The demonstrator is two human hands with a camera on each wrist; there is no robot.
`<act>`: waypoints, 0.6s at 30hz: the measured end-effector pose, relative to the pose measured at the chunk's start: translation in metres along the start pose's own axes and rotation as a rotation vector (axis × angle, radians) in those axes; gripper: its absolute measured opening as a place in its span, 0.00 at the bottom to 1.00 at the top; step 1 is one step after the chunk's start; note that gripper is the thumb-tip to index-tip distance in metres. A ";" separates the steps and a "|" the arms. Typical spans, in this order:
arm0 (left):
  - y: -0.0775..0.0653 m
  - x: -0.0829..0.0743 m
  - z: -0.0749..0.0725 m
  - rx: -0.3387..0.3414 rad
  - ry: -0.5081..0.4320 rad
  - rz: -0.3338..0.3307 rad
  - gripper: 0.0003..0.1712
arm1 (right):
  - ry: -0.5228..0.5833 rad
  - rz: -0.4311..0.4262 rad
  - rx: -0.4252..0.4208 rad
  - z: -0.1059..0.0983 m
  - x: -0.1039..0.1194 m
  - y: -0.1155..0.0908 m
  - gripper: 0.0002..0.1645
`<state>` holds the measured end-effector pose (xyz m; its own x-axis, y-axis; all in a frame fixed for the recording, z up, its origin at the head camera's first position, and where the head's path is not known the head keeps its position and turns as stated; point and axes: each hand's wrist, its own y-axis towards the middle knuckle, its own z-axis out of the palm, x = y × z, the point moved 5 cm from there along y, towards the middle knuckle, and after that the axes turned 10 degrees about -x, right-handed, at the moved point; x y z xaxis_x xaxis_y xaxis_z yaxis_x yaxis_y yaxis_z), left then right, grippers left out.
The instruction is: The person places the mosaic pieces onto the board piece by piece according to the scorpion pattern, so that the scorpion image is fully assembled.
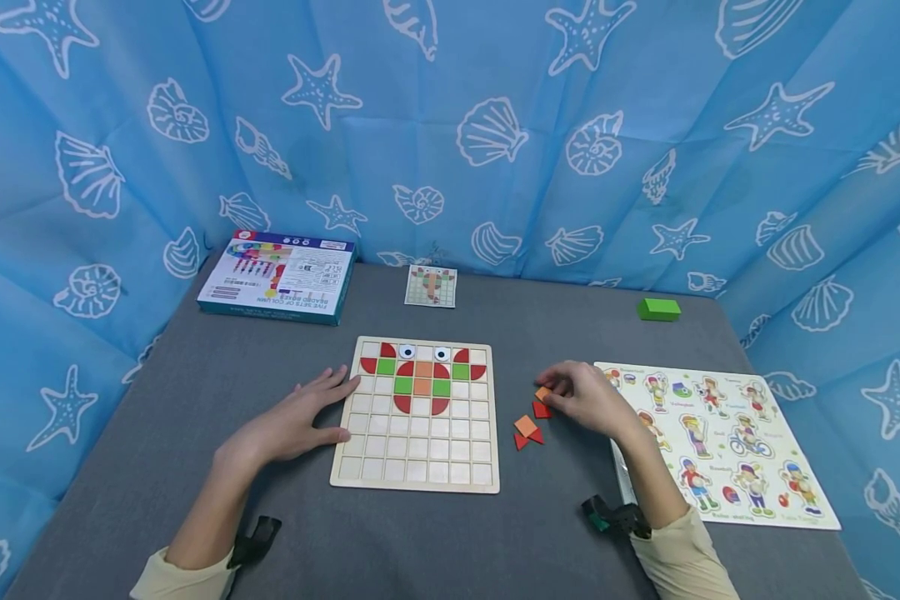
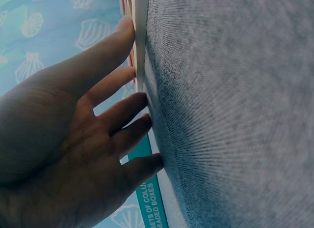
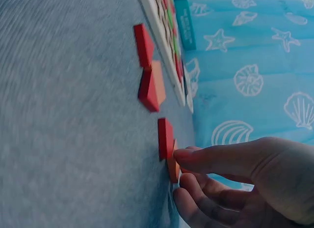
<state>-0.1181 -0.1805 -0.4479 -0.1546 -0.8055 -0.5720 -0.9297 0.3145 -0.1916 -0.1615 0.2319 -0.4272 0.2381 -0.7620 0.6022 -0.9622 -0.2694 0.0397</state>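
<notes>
A wooden grid board [image 1: 418,450] lies on the table, with red, green and orange tiles and two eye tiles [image 1: 407,352] set in its upper rows. My left hand [image 1: 300,421] touches the board's left edge with its fingers spread, and the thumb lies against the rim in the left wrist view. To the right of the board, my right hand [image 1: 585,398] pinches an orange square tile [image 3: 172,168] between thumb and fingers, low at the table. Close by lie a red tile [image 1: 542,409], another orange square [image 1: 526,426] and two red triangles [image 1: 521,442].
Behind the board lies a small pattern card [image 1: 431,287]. A flat box [image 1: 277,275] is at the back left, a green block [image 1: 658,310] at the back right. A sports picture board [image 1: 750,483] lies partly under the right forearm. Blue curtains surround the table.
</notes>
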 end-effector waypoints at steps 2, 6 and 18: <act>0.000 0.000 0.000 0.000 0.002 -0.001 0.51 | -0.006 0.022 0.017 0.000 -0.004 0.000 0.12; 0.000 0.000 0.000 0.000 0.002 -0.003 0.51 | -0.002 0.067 0.040 -0.001 -0.009 0.001 0.14; 0.001 0.000 0.001 -0.001 0.003 0.001 0.51 | -0.009 0.134 0.019 -0.002 -0.013 -0.002 0.10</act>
<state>-0.1187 -0.1798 -0.4490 -0.1566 -0.8067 -0.5698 -0.9298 0.3150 -0.1904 -0.1634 0.2434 -0.4336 0.1085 -0.7970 0.5942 -0.9829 -0.1754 -0.0558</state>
